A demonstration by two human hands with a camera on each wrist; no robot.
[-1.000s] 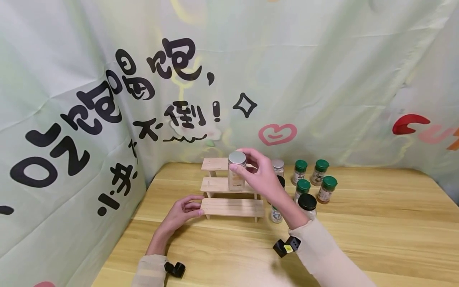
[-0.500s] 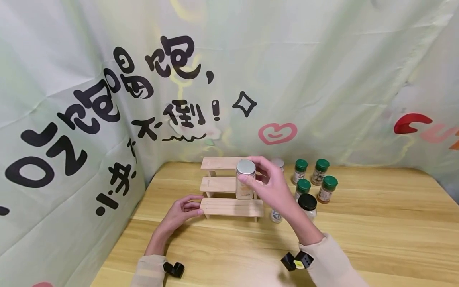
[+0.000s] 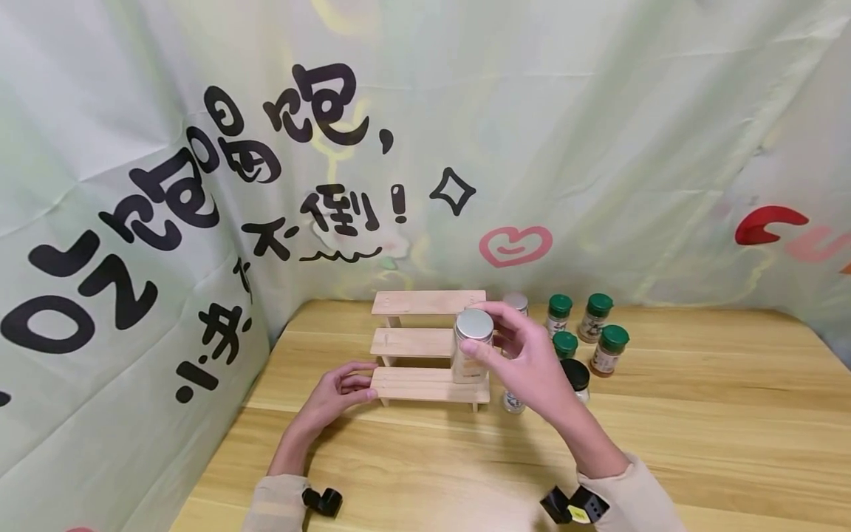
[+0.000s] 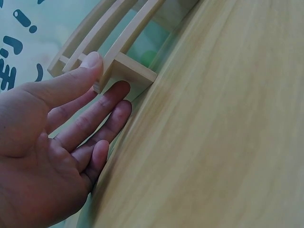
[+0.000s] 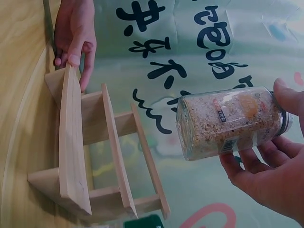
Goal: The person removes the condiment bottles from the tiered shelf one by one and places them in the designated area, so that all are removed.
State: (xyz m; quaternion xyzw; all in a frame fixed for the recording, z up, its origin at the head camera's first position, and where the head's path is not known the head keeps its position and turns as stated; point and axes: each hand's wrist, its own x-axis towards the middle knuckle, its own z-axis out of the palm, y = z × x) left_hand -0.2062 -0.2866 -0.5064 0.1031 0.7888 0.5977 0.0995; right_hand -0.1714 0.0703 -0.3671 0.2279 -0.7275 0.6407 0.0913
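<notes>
My right hand (image 3: 528, 362) grips a square glass jar (image 3: 470, 355) with a silver lid, holding it by its upper part. Coarse pale brown grains fill the jar (image 5: 228, 121), which has a small label and barcode. In the head view it overlaps the right end of a three-tier wooden rack (image 3: 419, 384); the right wrist view shows a gap between jar and rack. At the left end of the rack's lowest tier, my left hand (image 3: 342, 391) pinches the board's corner, thumb on the edge and fingers behind it (image 4: 71, 137).
Several green-capped spice bottles (image 3: 607, 351) stand on the table (image 3: 718, 399) right of the rack. A black-lidded jar (image 3: 575, 377) is partly behind my right arm. Another silver-lidded jar (image 3: 515, 301) stands near the rack. A printed curtain (image 3: 598, 148) hangs behind.
My right hand has carried the jar from before the upper tiers toward the right and nearer to me, over the lowest tier's right end. The left hand keeps its place on the rack.
</notes>
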